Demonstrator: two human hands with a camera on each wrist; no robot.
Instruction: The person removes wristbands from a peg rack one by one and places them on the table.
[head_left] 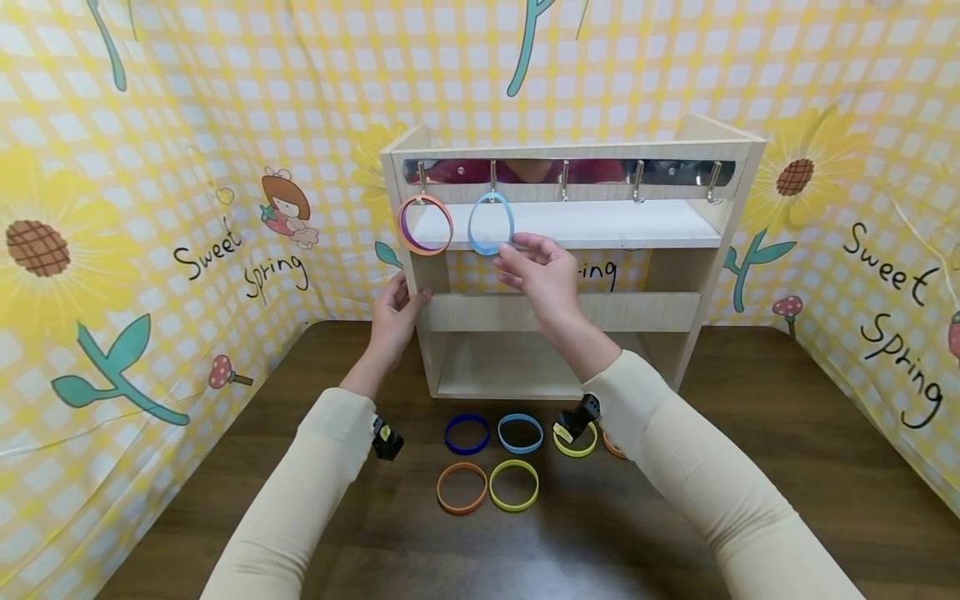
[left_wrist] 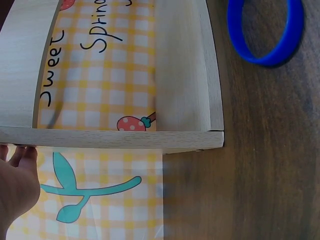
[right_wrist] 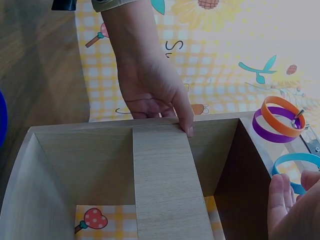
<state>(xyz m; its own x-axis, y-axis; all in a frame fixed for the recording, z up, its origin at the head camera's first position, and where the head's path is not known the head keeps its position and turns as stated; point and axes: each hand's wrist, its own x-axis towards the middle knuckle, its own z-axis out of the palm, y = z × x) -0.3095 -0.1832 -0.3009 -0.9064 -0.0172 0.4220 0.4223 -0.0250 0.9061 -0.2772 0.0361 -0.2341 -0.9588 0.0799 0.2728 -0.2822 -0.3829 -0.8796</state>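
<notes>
My right hand [head_left: 546, 275] pinches the lower right rim of a light blue silicone wristband [head_left: 471, 227], which hangs from the second hook from the left. Thumb and fingertips lie close about that rim in the right wrist view. On the leftmost hook hang an orange wristband [right_wrist: 281, 106] and a purple wristband [right_wrist: 260, 131]. My left hand [head_left: 393, 315] grips the left side panel of a pale wooden shelf [head_left: 558, 312], its thumb at the front edge. Most of its fingers are hidden behind the panel in the head view.
Bare hooks [head_left: 638, 182] line the metal strip to the right. On the brown table [head_left: 375, 542] lie several wristbands: dark blue [head_left: 447, 433], light blue [head_left: 521, 451], orange [head_left: 461, 510] and yellow [head_left: 513, 508]. The right forearm partly covers others. A checked cloth [head_left: 315, 100] surrounds the table.
</notes>
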